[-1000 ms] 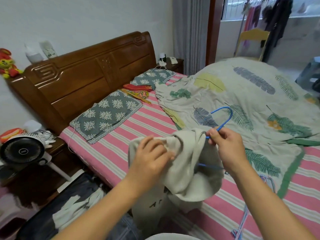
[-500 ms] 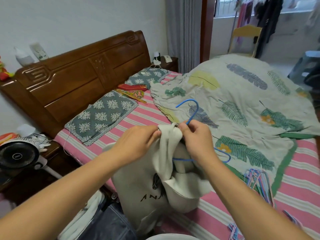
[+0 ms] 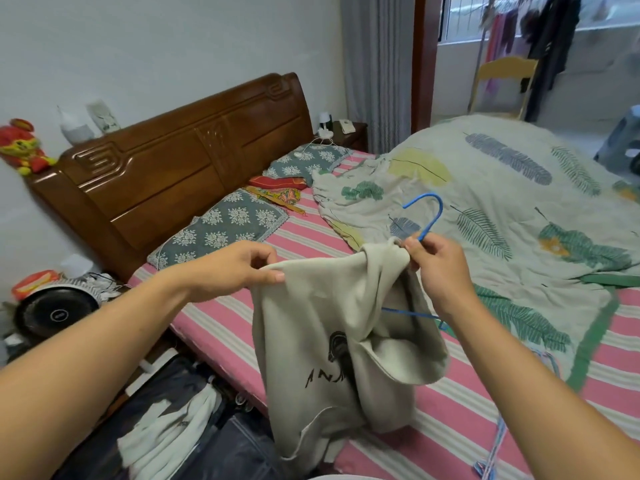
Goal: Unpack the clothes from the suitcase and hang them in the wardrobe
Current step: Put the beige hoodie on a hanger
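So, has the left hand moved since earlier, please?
Yes: the left hand, pinching the shirt, has shifted left toward the near pillow, away from the hanger.

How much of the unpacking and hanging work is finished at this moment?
Done: one beige T-shirt is out of the suitcase. In hand: the right hand holds its collar at the neck of a blue hanger, while the left hand pinches a shoulder edge; the shirt is only partly on. Left: white clothes remain in the suitcase, and no wardrobe is in view.

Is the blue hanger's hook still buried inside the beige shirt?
No, the blue hanger hook sticks out above the beige shirt, beside the right hand.
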`<state>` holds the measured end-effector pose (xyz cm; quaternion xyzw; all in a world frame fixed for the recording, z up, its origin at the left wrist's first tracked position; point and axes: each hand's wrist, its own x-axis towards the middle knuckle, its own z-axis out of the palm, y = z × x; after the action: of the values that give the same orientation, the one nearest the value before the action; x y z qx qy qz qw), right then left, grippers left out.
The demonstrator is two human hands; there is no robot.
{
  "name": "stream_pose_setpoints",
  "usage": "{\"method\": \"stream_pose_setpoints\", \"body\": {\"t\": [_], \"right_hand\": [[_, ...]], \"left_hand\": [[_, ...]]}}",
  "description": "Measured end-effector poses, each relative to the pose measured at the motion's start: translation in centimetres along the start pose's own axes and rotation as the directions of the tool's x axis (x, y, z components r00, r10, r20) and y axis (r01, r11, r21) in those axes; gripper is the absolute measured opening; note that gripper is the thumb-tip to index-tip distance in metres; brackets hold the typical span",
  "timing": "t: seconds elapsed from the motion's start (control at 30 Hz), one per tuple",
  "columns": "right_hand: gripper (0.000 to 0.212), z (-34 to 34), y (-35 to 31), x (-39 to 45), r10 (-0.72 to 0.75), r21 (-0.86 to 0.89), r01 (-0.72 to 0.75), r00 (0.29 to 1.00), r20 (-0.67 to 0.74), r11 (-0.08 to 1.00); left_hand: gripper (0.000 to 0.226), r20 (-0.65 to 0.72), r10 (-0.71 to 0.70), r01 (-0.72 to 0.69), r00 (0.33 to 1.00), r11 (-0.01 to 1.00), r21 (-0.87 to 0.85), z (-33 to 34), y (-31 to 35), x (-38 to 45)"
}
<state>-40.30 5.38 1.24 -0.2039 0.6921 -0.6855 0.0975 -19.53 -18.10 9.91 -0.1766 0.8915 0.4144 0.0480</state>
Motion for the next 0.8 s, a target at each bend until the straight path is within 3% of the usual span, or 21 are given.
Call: {"method": "stream_pose_setpoints", "body": {"t": [0.03, 0.07, 0.13, 0.17, 0.27, 0.33, 0.53, 0.7, 0.8], "right_hand": [[0.023, -0.1, -0.1, 0.1, -0.006, -0.012, 0.006, 1.0, -0.001, 1.0], [0.023, -0.4, -0.1, 0.3, -0.024, -0.037, 0.024, 1.0, -0.014, 0.999], [0.022, -1.0, -0.2, 0.8, -0.085, -0.093, 0.079, 0.995, -0.054, 0.993], [0.021, -1.2, -0.3, 1.0, -0.106, -0.103, 0.099, 0.993, -0.059, 0.99], [0.023, -1.1, -0.3, 0.9, -0.075, -0.026, 0.075, 0.997, 0.026, 0.997], [0.023, -0.7, 0.0, 0.5, -0.057, 0.032, 0.055, 0.997, 0.057, 0.998], [0.022, 0.5, -0.8, -0.2, -0.08, -0.024, 0.081, 0.996, 0.039, 0.996], [0.019, 0.9, -0.3, 0.2, -0.023, -0.012, 0.022, 0.998, -0.052, 1.0], [0.015, 3.2, 0.0, -0.8, 0.028, 0.015, -0.028, 1.0, -0.013, 0.999]], "left_hand": [[0.034, -0.016, 0.015, -0.014, 1.0, 0.996, 0.089, 0.1, -0.1, 0.3], [0.036, -0.016, 0.041, -0.034, 0.999, 0.953, 0.301, 0.2, -0.2, 0.5], [0.037, -0.055, 0.087, -0.02, 0.995, 0.686, 0.728, 0.2, -0.9, 0.9], [0.039, -0.101, 0.133, -0.004, 0.986, 0.624, 0.782, 0.2, -0.7, 1.0], [0.042, -0.181, 0.316, -0.114, 0.931, 0.725, 0.679, -0.7, 0.8, 1.9], [0.037, -0.119, 0.365, -0.188, 0.923, 0.7, 0.689, -0.6, 1.9, 2.5], [0.026, 0.133, 0.218, -0.242, 0.967, 0.62, 0.746, 2.8, 1.8, 3.2], [0.025, -0.053, 0.39, -0.246, 0.919, 0.673, 0.697, 5.1, 2.4, 4.1], [0.021, -0.052, 0.44, -0.296, 0.897, 0.683, 0.668, 6.7, 4.5, 5.3]]}}
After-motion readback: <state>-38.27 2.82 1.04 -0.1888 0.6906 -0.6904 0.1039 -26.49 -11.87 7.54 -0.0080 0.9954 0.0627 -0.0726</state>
